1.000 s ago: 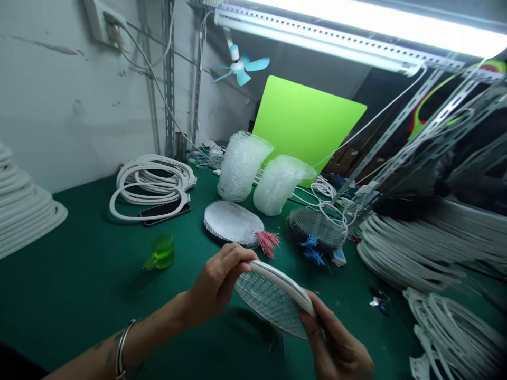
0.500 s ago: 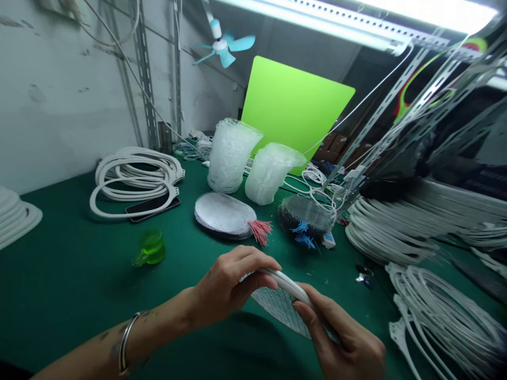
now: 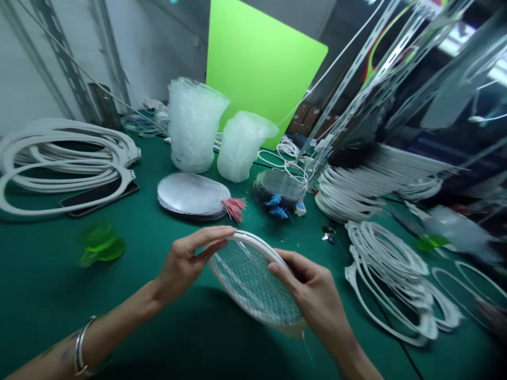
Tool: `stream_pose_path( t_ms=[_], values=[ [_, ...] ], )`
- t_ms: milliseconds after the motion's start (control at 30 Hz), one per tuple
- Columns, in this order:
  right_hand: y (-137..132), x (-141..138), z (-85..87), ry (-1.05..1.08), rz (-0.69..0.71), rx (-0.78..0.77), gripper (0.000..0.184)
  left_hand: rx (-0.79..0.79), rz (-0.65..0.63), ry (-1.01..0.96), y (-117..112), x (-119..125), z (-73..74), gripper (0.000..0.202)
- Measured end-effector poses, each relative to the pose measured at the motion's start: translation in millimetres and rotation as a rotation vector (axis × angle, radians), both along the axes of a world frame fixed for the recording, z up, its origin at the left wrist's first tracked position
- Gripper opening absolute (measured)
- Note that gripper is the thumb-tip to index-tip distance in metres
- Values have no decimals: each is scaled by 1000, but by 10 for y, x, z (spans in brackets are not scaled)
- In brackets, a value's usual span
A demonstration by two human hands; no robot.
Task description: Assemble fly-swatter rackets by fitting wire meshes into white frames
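Between my hands is a white oval racket head (image 3: 259, 244), like that of an electric fly swatter, held tilted above the green table with wire mesh filling its frame. My left hand (image 3: 186, 258) pinches the upper left of the rim, thumb beneath and fingers on top. On the right side, my right hand (image 3: 312, 282) grips the rim, its thumb lying along the near face. A thin clear strand hangs from the lower edge. Beyond the hands lie a stack of silver mesh sheets (image 3: 190, 192) with red wires (image 3: 234, 208) and darker mesh sheets (image 3: 279, 184) with blue wires (image 3: 277, 206).
White oval frames (image 3: 65, 182) are piled at the left over a dark phone (image 3: 93, 199); more frames (image 3: 396, 279) lie at the right. A green translucent object (image 3: 101, 243) sits nearer me. Two clear plastic bundles (image 3: 194, 126) stand before a lime-green board (image 3: 257, 63). A blurred hand (image 3: 493, 314) shows far right.
The view has turned downward and to the right. The racket head has tilted so more of its mesh faces me. Both hands still hold its rim.
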State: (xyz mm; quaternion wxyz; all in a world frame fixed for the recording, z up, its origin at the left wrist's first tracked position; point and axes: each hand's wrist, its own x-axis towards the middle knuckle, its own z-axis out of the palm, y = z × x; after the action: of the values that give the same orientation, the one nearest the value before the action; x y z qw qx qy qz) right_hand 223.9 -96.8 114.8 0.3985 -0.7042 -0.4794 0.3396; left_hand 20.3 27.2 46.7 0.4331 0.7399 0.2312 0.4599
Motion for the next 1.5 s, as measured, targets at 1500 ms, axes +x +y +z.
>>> stream_pose_path(
  t_ms=[1500],
  values=[
    [-164,201,-149,274,9,18,25,726,-183,141,-223,578,250,20]
  ],
)
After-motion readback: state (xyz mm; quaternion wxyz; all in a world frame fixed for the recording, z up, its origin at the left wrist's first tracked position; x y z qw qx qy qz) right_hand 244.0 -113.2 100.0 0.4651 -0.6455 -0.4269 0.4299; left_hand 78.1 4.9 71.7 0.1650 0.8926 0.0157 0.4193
